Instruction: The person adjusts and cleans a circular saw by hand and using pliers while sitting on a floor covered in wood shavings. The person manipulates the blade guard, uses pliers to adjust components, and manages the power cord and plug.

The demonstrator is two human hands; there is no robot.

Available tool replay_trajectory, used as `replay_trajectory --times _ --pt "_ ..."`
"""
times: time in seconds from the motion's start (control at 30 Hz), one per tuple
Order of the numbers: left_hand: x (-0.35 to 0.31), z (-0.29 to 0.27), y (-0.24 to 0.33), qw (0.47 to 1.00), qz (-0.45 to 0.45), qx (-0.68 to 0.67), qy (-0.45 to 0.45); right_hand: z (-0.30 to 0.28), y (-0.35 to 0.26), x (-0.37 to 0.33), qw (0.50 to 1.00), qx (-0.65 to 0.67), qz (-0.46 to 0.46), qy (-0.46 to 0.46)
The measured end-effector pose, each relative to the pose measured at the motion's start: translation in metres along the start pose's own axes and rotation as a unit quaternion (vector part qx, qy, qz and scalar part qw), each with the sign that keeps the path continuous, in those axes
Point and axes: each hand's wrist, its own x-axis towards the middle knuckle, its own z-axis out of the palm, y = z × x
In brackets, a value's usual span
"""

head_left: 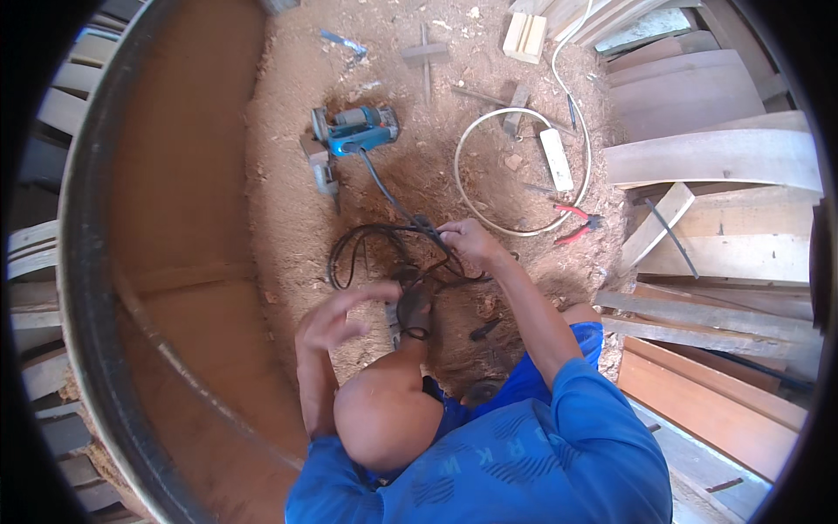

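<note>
My right hand (pixel 469 242) is closed on a black power cord (pixel 384 230), pinching it near the right end of a loose, looped bundle on the ground. The cord leads up to a blue corded power tool (pixel 360 131) lying on its side. To the lower left of the bundle, my left hand (pixel 336 320) is raised with its fingers apart and nothing in it. My foot (pixel 415 303) lies between the hands, below the coils. Next to it shows a greyish object (pixel 393 321), partly hidden, whose kind I cannot make out.
A white power strip (pixel 556 160) with looped white cable and red-handled pliers (pixel 578 224) lie right. Farther off are a wooden block (pixel 525 37), crossed wooden pieces (pixel 426 56) and a blue-handled tool (pixel 343 42). A curved wall (pixel 192 175) rises left; stacked boards (pixel 711 166) line the right.
</note>
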Motion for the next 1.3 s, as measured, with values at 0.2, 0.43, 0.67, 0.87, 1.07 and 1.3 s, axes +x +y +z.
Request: replay_trajectory --times 0.2,0.43,0.67,0.87,1.07,1.3 --pt "-0.042 0.091 0.080 0.981 0.038 -0.153 0.114 -0.017 -0.023 -0.016 0.972 0.236 0.020 0.010" --pt "-0.034 0.081 0.172 0.987 0.159 -0.021 0.025 -0.005 -0.049 -0.026 0.918 -0.341 0.036 0.201" --pt "0.091 0.093 0.267 0.936 0.176 0.269 -0.144 0.004 -0.041 -0.010 0.866 -0.458 0.029 0.199" --pt "0.138 0.072 0.170 0.979 0.003 0.164 -0.118 0.012 -0.033 0.001 0.840 -0.490 -0.048 0.227" --pt "0.150 0.074 0.162 0.921 -0.026 0.387 -0.046 -0.029 0.000 0.032 0.876 -0.369 0.042 0.307" --pt "0.133 0.060 0.150 0.854 -0.067 0.516 0.010 -0.125 0.017 0.019 0.870 0.137 0.012 0.473"
